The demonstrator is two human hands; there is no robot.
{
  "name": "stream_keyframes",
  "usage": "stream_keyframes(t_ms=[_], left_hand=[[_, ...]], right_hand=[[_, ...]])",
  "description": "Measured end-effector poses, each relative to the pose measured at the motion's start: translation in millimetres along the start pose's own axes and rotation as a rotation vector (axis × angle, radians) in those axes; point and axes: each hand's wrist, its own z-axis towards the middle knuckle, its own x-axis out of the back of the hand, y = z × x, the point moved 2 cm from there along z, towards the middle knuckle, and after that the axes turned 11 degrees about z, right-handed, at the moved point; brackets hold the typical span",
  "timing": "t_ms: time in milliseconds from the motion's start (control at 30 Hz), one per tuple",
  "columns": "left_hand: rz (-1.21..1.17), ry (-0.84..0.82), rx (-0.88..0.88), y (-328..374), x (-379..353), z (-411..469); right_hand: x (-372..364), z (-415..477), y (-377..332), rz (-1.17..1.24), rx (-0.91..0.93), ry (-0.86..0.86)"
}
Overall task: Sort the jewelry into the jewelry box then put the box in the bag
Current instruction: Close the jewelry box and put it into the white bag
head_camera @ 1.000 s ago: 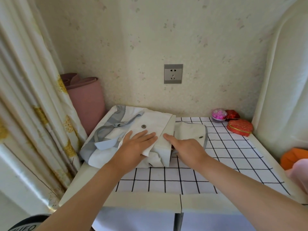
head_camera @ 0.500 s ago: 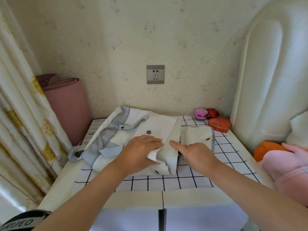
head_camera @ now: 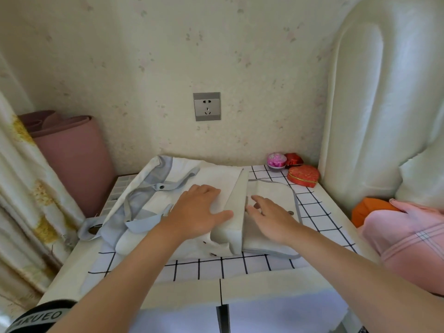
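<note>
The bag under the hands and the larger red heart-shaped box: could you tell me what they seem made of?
The bag looks like matte woven cloth, perhaps canvas: it creases softly. The larger red heart-shaped box seems covered in patterned, glossy fabric with gold trim.

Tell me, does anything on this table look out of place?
Slightly. The bag lies slumped, its flap thrown open to the right, its strap trailing off the left edge of the checked cloth, and it partly covers a gridded tray. Nothing looks spilled or damaged.
</note>
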Motion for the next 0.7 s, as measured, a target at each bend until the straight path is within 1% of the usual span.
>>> stream_keyframes(t_ms=[67,167,233,267,333,400,433,500,600,700], left_hand=[[0.012,0.006,0.011,5.7,-1.9,6.4],[-0.022,0.020,0.055,6.8,-2.0,14.3],[-0.003,0.048,0.071,6.1,-1.2,17.7],[0.041,0.063,0.070,6.3,-1.0,19.3],[0.206,0.125,0.044,8.8,0.5,21.6],[0.308,0.190,0.056,10.0,3.8,21.7],[0.292,0.216,0.074,7.7,5.3,22.2],[0.135,0.245,0.132,-1.3,6.4,24.0],[-0.176,0.302,0.213,-11.5,6.9,23.6],[-0.271,0.325,0.248,-13.1,10.1,21.5]], right_hand=[[-5.8,7.0,-4.5,0.039,-0.039,0.012],[-11.0,16.6,-13.7,0.316,-0.205,0.033],[-17.8,25.6,-17.9,0.446,-0.284,0.028],[-23.7,32.7,-14.9,0.500,-0.303,0.035],[-37.6,48.6,-4.6,0.628,-0.325,0.078],[-41.9,45.6,-15.5,0.797,-0.363,0.107],[-42.0,41.8,-23.9,0.888,-0.368,0.110],[-42.0,41.8,-28.9,1.009,-0.364,0.115],[-37.0,44.3,-29.6,1.082,-0.359,0.124],[-32.7,47.5,-35.5,1.129,-0.388,0.145]])
